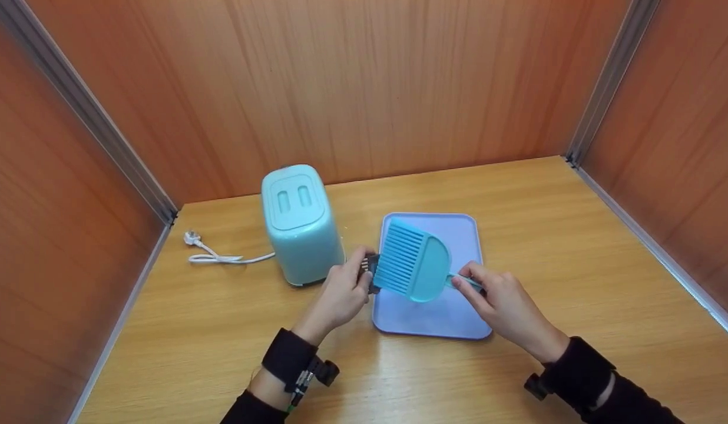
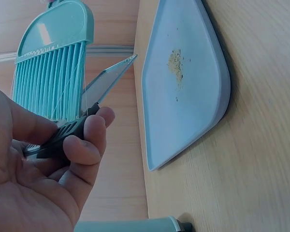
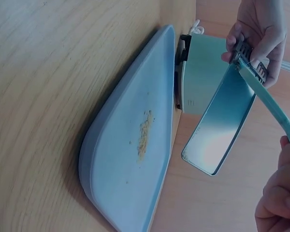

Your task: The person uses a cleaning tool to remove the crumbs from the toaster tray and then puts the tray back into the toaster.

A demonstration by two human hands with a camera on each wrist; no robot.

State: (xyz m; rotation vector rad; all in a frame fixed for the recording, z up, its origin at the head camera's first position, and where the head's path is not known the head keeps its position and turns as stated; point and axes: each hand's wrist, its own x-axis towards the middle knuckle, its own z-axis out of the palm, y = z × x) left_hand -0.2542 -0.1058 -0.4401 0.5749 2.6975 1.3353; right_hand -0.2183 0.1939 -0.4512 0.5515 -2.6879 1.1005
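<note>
My left hand [image 1: 343,291] grips the black slotted handle of a toaster crumb tray [image 3: 222,123], a shallow metal pan. It hangs tilted above the lavender tray [image 1: 432,323], and specks line its low edge in the right wrist view. The brush mostly hides it in the head view. With my right hand [image 1: 508,300] I pinch the thin handle of a turquoise hand brush [image 1: 430,272]. Its bristles [image 2: 50,79] reach the crumb tray's handle end. Below, a small heap of tan crumbs [image 3: 144,137] lies on the lavender tray.
Left of the lavender tray stands a mint-green toaster [image 1: 308,253] with its lid on. Its white cord and plug [image 1: 192,238] lie folded on the wooden table [image 1: 222,330]. Wooden panels [image 1: 364,88] enclose the back and both sides.
</note>
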